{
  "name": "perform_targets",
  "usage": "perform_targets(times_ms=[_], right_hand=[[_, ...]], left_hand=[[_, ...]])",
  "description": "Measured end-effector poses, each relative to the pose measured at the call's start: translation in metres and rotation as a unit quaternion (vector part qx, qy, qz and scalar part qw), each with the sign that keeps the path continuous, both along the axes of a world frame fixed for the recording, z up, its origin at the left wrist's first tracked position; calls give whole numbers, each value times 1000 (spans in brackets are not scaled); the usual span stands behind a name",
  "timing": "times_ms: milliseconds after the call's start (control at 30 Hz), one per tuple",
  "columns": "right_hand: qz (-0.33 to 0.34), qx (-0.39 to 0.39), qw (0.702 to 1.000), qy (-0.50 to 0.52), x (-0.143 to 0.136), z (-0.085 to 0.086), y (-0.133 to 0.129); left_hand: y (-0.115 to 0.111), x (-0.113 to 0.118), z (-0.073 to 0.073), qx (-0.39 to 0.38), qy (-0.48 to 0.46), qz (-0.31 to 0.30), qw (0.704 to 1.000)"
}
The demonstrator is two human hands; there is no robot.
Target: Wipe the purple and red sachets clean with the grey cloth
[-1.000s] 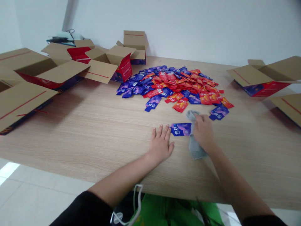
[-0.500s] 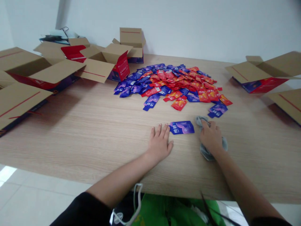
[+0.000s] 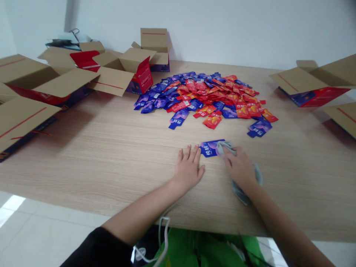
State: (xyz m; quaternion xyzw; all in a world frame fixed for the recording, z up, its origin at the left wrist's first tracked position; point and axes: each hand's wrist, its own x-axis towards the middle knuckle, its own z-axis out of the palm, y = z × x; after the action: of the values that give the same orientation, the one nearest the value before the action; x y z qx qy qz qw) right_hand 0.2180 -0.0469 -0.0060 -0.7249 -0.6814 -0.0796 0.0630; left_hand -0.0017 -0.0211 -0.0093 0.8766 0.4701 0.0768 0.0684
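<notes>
A blue-purple pouch (image 3: 208, 148) lies flat near the middle of the table. My left hand (image 3: 188, 168) rests palm down with fingers spread, a fingertip at the pouch's narrow spout end. In my right hand (image 3: 239, 168) is a grey cloth (image 3: 239, 193), bunched under the fingers; its front part covers the right end of the pouch. Beyond them spreads a heap of blue and red pouches (image 3: 205, 94), with a single blue pouch (image 3: 260, 127) at its right front edge.
Open cardboard boxes stand at the left (image 3: 66, 84), at the back (image 3: 154, 40) and at the right (image 3: 311, 81). Another box flap (image 3: 345, 115) juts in at the right edge. The table's front edge (image 3: 217, 228) runs below my forearms.
My right hand has moved left with the cloth, from beside the single pouch onto its right end. My left hand has stayed in place.
</notes>
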Motion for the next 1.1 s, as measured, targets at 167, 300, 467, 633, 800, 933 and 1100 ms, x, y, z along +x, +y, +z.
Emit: perform_targets(times_ms=[167, 300, 467, 633, 800, 933, 1100], right_hand=[[-76, 3, 996, 47, 48, 12, 6], [-23, 102, 989, 106, -3, 22, 17], [85, 27, 993, 72, -55, 9, 9], [-9, 16, 998, 55, 6, -3, 3], [-87, -20, 992, 92, 53, 21, 27], [8, 94, 990, 106, 7, 32, 51], [129, 50, 990, 40, -43, 10, 50]], left_hand=[[0, -1, 1, 3, 7, 2, 1000], [0, -1, 1, 12, 9, -4, 1000], [0, -1, 1, 9, 14, -5, 1000], [1, -1, 3, -10, 10, -10, 1000], [2, -1, 2, -10, -2, -7, 1000], [1, -1, 2, -1, 3, -9, 1000], [1, -1, 3, -2, 12, -10, 1000]])
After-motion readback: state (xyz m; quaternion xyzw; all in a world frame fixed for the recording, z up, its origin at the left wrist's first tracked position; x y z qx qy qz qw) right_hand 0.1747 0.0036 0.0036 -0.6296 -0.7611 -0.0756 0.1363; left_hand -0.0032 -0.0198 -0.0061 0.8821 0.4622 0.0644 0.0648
